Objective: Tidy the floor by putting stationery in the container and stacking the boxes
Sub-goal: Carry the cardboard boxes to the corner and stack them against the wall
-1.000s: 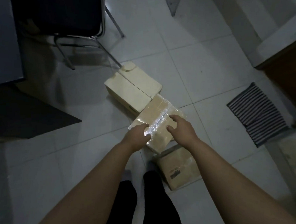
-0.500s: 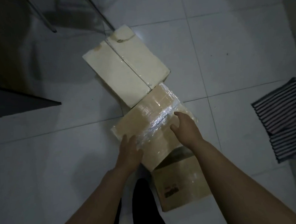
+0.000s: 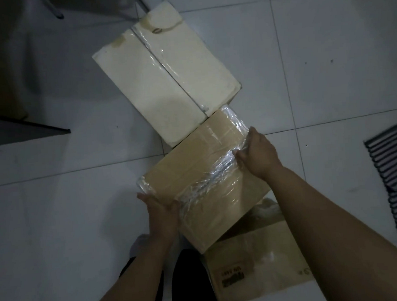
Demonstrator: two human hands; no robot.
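Both hands on the brown box point(image 3: 208, 180), which has shiny clear tape across its top. Left hand point(image 3: 160, 214) grips its near-left edge, thumb on top, fingers curled round the side. Right hand point(image 3: 258, 154) grips its far-right edge, fingers curled over the taped rim. Brown box sits tilted, overlapping the printed box point(image 3: 258, 263) just nearer the person, and touching the pale box point(image 3: 165, 75) just beyond it. All on the white tile floor point(image 3: 58, 228). Striped mat point(image 3: 394, 180) well right of the brown box.
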